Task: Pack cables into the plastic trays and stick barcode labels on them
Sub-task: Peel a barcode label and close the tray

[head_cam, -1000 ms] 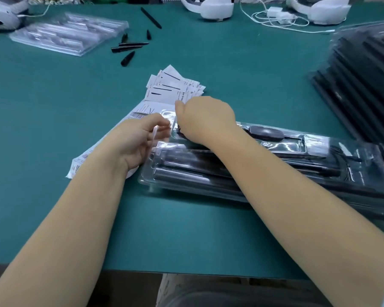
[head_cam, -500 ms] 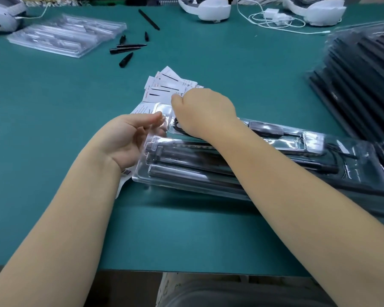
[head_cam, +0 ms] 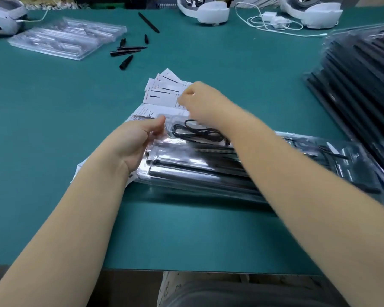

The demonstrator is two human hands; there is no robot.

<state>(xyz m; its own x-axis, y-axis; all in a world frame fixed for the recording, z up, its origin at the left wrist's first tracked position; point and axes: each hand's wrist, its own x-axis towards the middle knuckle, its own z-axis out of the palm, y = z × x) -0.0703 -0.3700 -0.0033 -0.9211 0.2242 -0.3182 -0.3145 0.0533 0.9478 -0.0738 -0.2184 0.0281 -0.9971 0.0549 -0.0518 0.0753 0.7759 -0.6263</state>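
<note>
A clear plastic tray [head_cam: 208, 173] with long black parts lies across the green table in front of me. A coiled black cable [head_cam: 200, 132] sits in its upper left pocket. My left hand [head_cam: 138, 140] grips the tray's left end, thumb on the top corner. My right hand [head_cam: 200, 100], blurred, is past the tray over a fan of white printed cards [head_cam: 162, 89], fingers curled; whether it pinches a card is hidden. A white barcode label sheet [head_cam: 80, 171] lies under the tray's left end and my left wrist.
Filled trays are stacked at the right [head_cam: 364, 85]. Empty clear trays [head_cam: 69, 38] lie at the far left, with loose black tips [head_cam: 126, 52] beside them. White headsets [head_cam: 208, 12] and a white charger cable [head_cam: 271, 21] line the far edge. The table's near edge [head_cam: 186, 270] is close to me.
My right hand lifted off the tray's upper left corner and moved away to the white cards, uncovering the coiled cable. My left hand stayed at the tray's left end.
</note>
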